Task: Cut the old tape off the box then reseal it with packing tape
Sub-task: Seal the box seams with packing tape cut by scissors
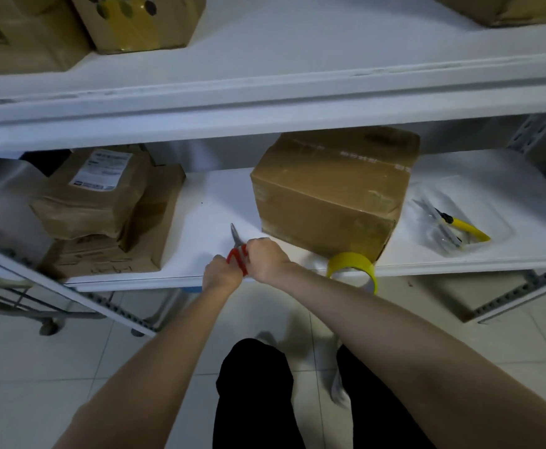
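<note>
Shelf (213, 202) carries everything. Box (326, 189) sits mid-shelf, flaps closed, old tape visible along the top seam, not cut yet. Packing tape roll (351, 265) stands on edge at the shelf's front lip, just beside the box's near corner. Left hand (221, 275) and right hand (266, 257) are together, both wrapped on the red handles of the scissors (234, 236), blades pointing away, left of the box and clear of it. Step looks like tool prep before cutting. Next: one-hand grip, open blades, bring tip to the seam.
</note>
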`<state>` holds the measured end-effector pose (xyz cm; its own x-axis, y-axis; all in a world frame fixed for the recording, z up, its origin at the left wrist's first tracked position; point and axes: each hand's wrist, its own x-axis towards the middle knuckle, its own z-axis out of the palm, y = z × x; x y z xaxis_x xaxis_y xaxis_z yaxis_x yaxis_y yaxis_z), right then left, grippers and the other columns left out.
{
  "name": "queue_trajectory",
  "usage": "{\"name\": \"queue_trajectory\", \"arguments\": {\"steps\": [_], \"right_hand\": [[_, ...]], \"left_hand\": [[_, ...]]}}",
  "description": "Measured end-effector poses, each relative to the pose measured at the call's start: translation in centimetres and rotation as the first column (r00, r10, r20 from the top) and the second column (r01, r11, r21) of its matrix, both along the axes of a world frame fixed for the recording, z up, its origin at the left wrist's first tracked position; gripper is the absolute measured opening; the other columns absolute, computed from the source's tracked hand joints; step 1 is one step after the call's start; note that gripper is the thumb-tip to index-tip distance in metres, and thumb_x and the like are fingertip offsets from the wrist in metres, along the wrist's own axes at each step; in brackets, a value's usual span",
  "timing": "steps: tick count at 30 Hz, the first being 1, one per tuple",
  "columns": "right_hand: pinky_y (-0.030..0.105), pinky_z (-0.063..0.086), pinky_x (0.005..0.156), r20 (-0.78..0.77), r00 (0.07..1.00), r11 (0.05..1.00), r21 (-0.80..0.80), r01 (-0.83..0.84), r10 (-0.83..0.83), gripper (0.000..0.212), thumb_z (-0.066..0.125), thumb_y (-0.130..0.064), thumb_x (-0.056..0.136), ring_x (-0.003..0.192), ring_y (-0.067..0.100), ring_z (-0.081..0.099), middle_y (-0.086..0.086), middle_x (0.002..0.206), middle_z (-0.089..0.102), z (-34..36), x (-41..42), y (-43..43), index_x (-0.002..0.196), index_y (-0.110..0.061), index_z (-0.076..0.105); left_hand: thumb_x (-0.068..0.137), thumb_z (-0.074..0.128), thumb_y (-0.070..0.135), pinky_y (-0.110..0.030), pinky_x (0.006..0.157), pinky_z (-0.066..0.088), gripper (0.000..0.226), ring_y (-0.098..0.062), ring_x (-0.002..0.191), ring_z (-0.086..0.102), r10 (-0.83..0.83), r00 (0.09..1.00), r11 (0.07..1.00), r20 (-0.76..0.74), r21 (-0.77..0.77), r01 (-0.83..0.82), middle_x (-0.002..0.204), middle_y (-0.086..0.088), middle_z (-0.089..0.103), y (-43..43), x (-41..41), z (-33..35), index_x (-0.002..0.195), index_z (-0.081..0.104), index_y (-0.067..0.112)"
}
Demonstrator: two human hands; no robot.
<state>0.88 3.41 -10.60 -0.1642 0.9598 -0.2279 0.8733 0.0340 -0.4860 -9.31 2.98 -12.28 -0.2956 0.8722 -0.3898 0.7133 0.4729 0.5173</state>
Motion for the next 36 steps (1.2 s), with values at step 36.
{"name": "queue_trajectory", "arguments": {"steps": [36], "right_hand": [[0.023,0.03,0.055,-0.372,0.919,0.89,-0.451,-0.059,-0.128,0.028,0.059,-0.036,0.094,0.059,0.012,0.042,0.003,0.067,0.048,6.1,23.6,-14.5,0.076,-0.016,0.052]], "left_hand": [[0.093,0.048,0.008,-0.027,0.086,0.039,0.019,-0.024,0.102,0.055,-0.305,0.838,0.952,0.453,0.133,0.275,0.113,-0.017,0.064,-4.8,15.4,3.1,0.103,0.065,0.007]]}}
